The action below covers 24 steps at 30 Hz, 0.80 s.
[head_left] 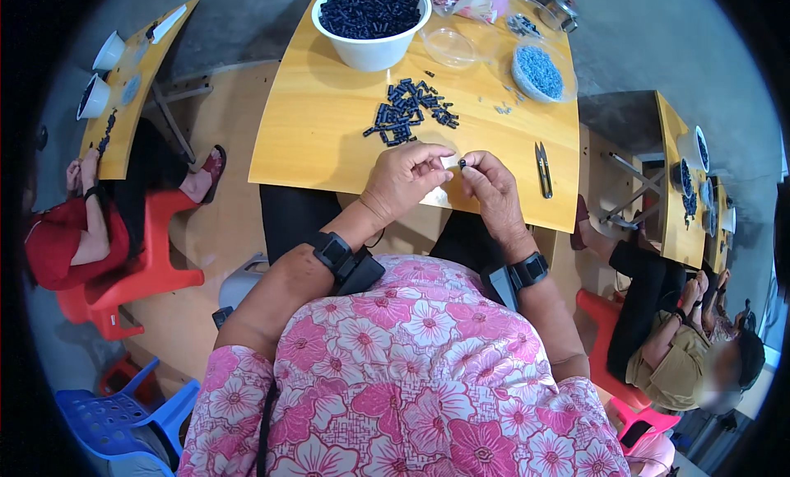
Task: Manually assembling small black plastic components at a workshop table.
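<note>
Over the front edge of the table, my two hands are close together. My right hand (492,185) pinches a small black plastic piece (462,162) between thumb and fingertips. My left hand (406,177) has its thumb and fingers curled toward that piece; whatever may be between its fingertips is too small to make out. Just beyond my left hand lies a loose pile of short black plastic pieces (403,111). To the right of my right hand, a pair of thread snips (543,171) rests with its blades pointing away from me.
A white tub (374,53) full of black pieces stands at the back. Right of it are a clear lid (450,46), a bowl of small blue pieces (539,72) and a metal cup (562,14). People sit at tables (144,74) on both sides; a blue chair (123,419) stands lower left.
</note>
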{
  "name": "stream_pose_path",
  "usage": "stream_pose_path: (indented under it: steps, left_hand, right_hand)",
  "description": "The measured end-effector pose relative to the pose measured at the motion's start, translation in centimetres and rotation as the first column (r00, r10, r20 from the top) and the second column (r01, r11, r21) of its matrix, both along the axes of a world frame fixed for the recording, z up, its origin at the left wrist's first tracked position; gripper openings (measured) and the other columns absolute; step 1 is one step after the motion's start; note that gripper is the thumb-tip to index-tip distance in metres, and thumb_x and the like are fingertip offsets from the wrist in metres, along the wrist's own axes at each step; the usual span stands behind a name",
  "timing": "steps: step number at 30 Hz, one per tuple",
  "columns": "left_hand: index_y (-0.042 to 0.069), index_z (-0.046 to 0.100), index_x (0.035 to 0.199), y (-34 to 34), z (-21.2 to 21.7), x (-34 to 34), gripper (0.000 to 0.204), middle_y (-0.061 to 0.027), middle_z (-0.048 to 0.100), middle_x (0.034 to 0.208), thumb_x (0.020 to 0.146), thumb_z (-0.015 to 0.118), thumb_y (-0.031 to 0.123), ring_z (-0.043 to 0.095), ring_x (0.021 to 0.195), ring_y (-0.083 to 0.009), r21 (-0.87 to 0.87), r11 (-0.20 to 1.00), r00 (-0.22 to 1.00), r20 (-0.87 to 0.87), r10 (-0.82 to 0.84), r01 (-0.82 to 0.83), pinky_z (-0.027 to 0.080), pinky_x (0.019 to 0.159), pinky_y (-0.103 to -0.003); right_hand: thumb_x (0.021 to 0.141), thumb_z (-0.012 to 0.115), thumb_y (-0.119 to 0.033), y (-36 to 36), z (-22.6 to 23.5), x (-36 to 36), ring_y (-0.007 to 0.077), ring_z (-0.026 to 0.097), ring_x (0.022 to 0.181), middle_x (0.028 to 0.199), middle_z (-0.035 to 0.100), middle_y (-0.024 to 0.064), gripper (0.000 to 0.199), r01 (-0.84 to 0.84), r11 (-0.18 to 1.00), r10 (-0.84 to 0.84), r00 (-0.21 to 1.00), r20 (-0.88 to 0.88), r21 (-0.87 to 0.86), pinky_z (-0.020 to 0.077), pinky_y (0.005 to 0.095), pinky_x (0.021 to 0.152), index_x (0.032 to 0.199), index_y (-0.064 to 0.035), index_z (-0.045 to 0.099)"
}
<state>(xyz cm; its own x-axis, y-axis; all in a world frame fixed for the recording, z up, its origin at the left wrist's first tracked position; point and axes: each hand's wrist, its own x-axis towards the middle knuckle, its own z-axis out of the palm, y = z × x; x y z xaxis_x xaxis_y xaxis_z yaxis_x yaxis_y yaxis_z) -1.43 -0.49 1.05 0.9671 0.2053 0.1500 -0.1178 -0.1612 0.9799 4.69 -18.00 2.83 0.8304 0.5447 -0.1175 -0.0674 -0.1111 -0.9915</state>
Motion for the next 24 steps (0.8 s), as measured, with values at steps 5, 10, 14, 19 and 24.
stream_pose_path:
  steps: [5,10,14,19,24]
  left_hand:
    - [0.005,0.073,0.097,-0.7,1.3,0.4,0.017,-0.0053,0.067,0.082,0.080,0.074,0.007,0.061,0.067,-0.0100,0.042,0.999,0.996,0.090,-0.024,0.020,0.049,0.062,-0.024]
    - [0.004,0.073,0.092,-0.9,1.6,0.0,0.011,-0.0028,0.067,0.083,0.081,0.073,0.006,0.060,0.069,-0.0081,-0.025,0.997,0.994,0.091,-0.065,0.068,0.049,0.062,-0.022]
    - [0.003,0.073,0.093,-1.1,1.4,-0.1,0.012,-0.0029,0.067,0.082,0.082,0.072,0.006,0.060,0.069,-0.0082,-0.049,0.994,0.994,0.059,-0.094,0.097,0.049,0.063,-0.022]
    - [0.001,0.072,0.095,-1.4,1.6,-0.1,0.013,-0.0038,0.068,0.084,0.083,0.071,0.006,0.063,0.075,-0.0083,-0.126,0.985,0.992,-0.004,-0.123,0.122,0.052,0.068,-0.023]
    - [-0.001,0.071,0.096,-1.5,2.8,-0.3,0.013,-0.0055,0.071,0.090,0.085,0.070,0.005,0.065,0.082,-0.0094,-0.158,0.978,0.984,-0.089,-0.152,0.137,0.053,0.075,-0.024]
  right_hand:
    - [0.097,0.053,-0.011,-0.3,0.4,-0.7,0.0052,0.048,0.069,0.075,0.051,-0.0022,0.009,-0.028,0.996,0.038,0.994,-0.107,0.086,0.0433,0.0207,0.066,0.099,-0.0030,0.058]
    - [0.096,0.054,-0.010,-0.6,0.6,-1.1,0.0079,0.051,0.068,0.076,0.055,-0.0004,0.010,0.017,0.980,0.049,0.946,-0.322,0.197,0.0440,0.0222,0.064,0.101,-0.0024,0.059]
    - [0.096,0.056,-0.009,-0.9,0.2,-1.4,0.0091,0.053,0.068,0.079,0.058,0.0011,0.011,0.051,0.961,0.053,0.931,-0.361,0.272,0.0455,0.0234,0.064,0.101,-0.0004,0.060]
    - [0.094,0.059,-0.005,-1.0,0.2,-1.8,0.0100,0.056,0.068,0.086,0.062,0.0031,0.009,0.160,0.937,-0.003,0.894,-0.447,0.312,0.0470,0.0236,0.063,0.100,0.0009,0.063]
    - [0.094,0.060,-0.007,-1.4,-0.5,-1.5,0.0102,0.056,0.068,0.086,0.063,0.0033,0.009,0.152,0.938,0.007,0.890,-0.455,0.312,0.0472,0.0235,0.062,0.099,0.0001,0.063]
